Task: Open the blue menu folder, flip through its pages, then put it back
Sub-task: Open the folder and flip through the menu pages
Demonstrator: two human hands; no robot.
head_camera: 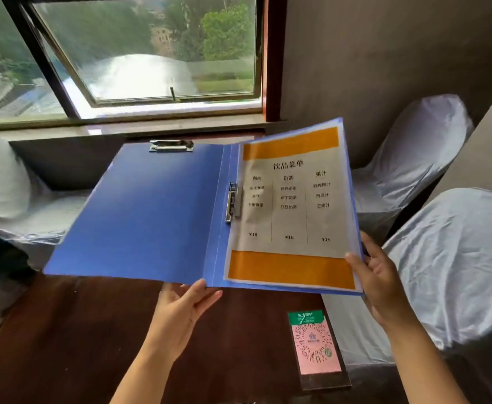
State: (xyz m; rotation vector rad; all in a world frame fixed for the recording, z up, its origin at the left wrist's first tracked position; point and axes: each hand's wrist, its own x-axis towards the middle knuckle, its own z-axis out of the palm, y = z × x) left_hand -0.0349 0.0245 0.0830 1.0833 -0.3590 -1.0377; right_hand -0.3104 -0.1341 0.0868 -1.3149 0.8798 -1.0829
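Head view: the blue menu folder (151, 211) is held open above the dark table (78, 339). The left hand (180, 310) grips its bottom edge; right hand (376, 275) fingers (352, 260) pinch the sleeved menu page (291, 211) by its lower right corner.

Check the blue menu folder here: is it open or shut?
Open. The blue menu folder is spread wide, its inside cover showing on the left and a drinks menu page on the right, held up by both hands.

Dark brown wooden counter (78, 330). One item lying flat on it, near right edge: pink QR-code card (316, 346), green header, dark backing.
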